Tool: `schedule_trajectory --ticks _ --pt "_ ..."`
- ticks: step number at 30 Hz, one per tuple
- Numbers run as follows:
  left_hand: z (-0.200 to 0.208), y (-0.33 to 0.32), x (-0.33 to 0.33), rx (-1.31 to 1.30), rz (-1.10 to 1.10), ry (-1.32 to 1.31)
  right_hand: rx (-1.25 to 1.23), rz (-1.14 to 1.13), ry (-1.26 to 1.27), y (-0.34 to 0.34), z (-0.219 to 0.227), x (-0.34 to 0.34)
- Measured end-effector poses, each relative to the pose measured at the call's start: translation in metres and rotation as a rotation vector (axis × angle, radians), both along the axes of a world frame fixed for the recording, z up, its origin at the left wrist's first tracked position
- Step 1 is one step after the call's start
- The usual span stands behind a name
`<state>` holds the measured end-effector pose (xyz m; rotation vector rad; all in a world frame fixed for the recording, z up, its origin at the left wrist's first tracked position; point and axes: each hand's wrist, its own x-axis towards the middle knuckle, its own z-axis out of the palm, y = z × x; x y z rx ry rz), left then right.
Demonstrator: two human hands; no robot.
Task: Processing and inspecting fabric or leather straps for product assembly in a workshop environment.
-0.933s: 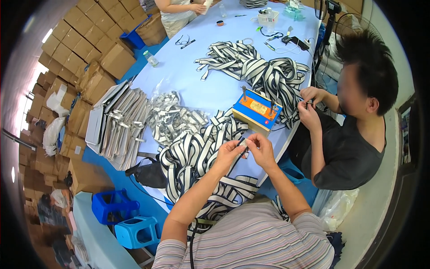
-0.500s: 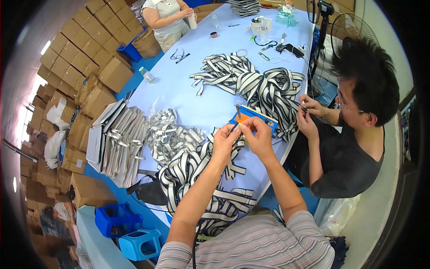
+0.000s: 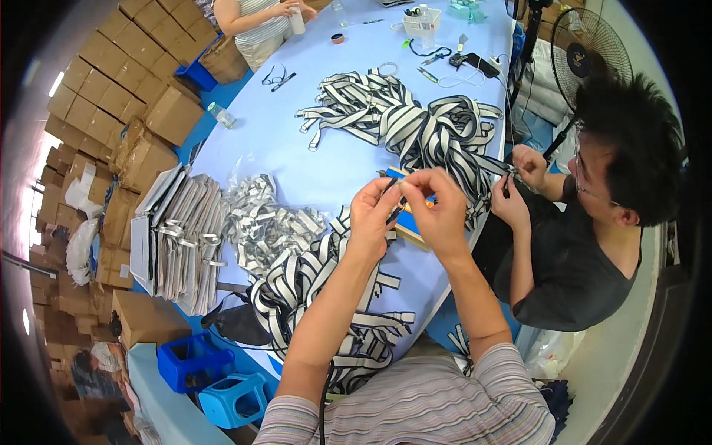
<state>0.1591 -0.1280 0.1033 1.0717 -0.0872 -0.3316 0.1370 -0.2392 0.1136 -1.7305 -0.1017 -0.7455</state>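
Note:
My left hand (image 3: 371, 216) is closed in a pinch around a narrow dark strap piece (image 3: 393, 190), whose lower end shows beneath the fingers. My right hand (image 3: 439, 211) pinches at the same spot, fingertips meeting the left ones; what exactly lies between them is mostly covered. Below and behind both hands is a blue block-like fixture (image 3: 408, 220) on a wooden base, partly hidden by my right hand. Near my left forearm lies a heap of black-and-white striped straps (image 3: 297, 285). A larger bundle of such straps (image 3: 415, 126) is beyond my hands.
A co-worker (image 3: 578, 252) at the right handles a strap end. Clear bags of pale pieces (image 3: 267, 222) and a stack of grey flat bundles (image 3: 185, 241) stand at the left. Farther off are a white basket (image 3: 421, 24), a phone (image 3: 483, 65), a bottle (image 3: 221, 115) and another person (image 3: 256, 22).
My hands have risen a little relative to the blue fixture, still pinching together, and now cover more of it. The view has shifted slightly. The co-worker's hands have moved apart a little.

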Motion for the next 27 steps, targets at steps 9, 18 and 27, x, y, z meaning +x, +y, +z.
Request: schedule_trajectory --ticks 9,18,27 --pt "-0.078 -0.012 0.009 0.002 0.145 0.191 0.108 0.023 0.301 -0.019 -0.073 -0.041" --pt "-0.099 -0.033 0.012 0.081 0.205 0.254 0.229 0.018 0.326 -0.049 -0.066 -0.061" --pt "-0.088 -0.039 0.008 0.108 0.230 0.242 0.226 0.020 0.314 -0.057 -0.063 -0.073"
